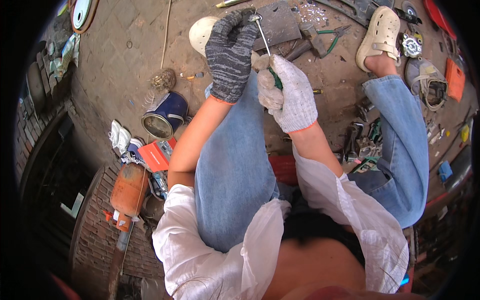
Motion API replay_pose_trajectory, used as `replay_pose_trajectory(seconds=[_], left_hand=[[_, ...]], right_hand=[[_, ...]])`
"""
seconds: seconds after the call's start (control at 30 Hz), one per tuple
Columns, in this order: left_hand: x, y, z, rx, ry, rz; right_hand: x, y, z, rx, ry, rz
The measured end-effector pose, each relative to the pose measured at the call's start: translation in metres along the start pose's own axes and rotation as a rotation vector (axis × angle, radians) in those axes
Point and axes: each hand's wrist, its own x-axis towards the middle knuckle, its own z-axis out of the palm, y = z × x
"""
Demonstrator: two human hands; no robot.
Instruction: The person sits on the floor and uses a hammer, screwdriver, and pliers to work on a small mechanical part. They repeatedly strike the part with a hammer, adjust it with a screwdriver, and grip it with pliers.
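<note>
My left hand (230, 52), in a dark striped glove, is raised with its fingers pinched round a small metal piece (254, 18) at the tip of a thin metal shaft (264, 37). My right hand (291, 92), in a pale knit glove, grips the green handle (275, 76) of that shafted tool, which looks like a screwdriver. Behind both hands lie a dark metal plate (277, 25), a hammer (313, 40) and green-handled pliers (334, 41). What exactly the small piece is, I cannot make out.
My sandalled feet rest on the dirty floor either side. A blue can (164, 115), red box (155, 156), shoes (120, 135) and orange cylinder (127, 190) lie left; a respirator-like mask (425, 85), orange object (455, 77) and scattered tools (355, 142) lie right.
</note>
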Motion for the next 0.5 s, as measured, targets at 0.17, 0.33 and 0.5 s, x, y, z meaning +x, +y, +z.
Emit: replay_pose_trajectory(seconds=[0.17,0.33,0.5], left_hand=[[0.005,0.007,0.002,0.088,-0.074,-0.018],[0.008,0.005,-0.003,-0.029,-0.114,-0.232],[0.014,0.012,0.002,-0.047,-0.156,-0.277]], right_hand=[[0.005,-0.004,-0.005,-0.097,0.033,0.0],[0.015,0.0,-0.031,0.311,-0.209,0.172],[0.024,0.002,-0.041,0.134,-0.155,0.066]])
